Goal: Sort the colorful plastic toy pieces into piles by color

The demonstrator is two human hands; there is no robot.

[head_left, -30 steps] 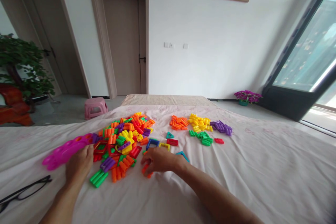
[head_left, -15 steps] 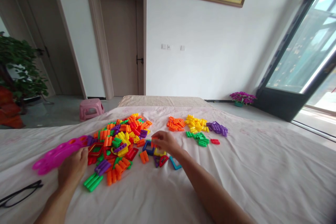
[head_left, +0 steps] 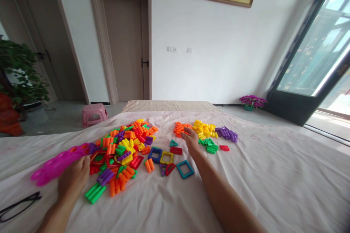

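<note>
My left hand (head_left: 74,174) rests at the near left of a mixed heap of plastic tube blocks (head_left: 127,143), beside a magenta tray-like piece (head_left: 57,162). Its fingers are curled and partly hidden; whatever they hold does not show. Over a small orange pile (head_left: 179,128), my right hand (head_left: 191,140) pinches what looks like an orange tube block (head_left: 186,133). Close by lie a yellow pile (head_left: 203,129), a purple pile (head_left: 226,133), a green pile (head_left: 210,146) and a red block (head_left: 224,147).
Between the hands lie a blue square frame (head_left: 155,155), a yellow one (head_left: 166,158), a teal one (head_left: 185,169), and small triangles. Glasses (head_left: 20,205) lie at the near left on the wrinkled cloth (head_left: 268,178). A pink stool (head_left: 95,114) stands beyond.
My right hand has moved right and away from me, from the square frames to the orange pile, uncovering the frames and a red block. My left hand has barely shifted.
</note>
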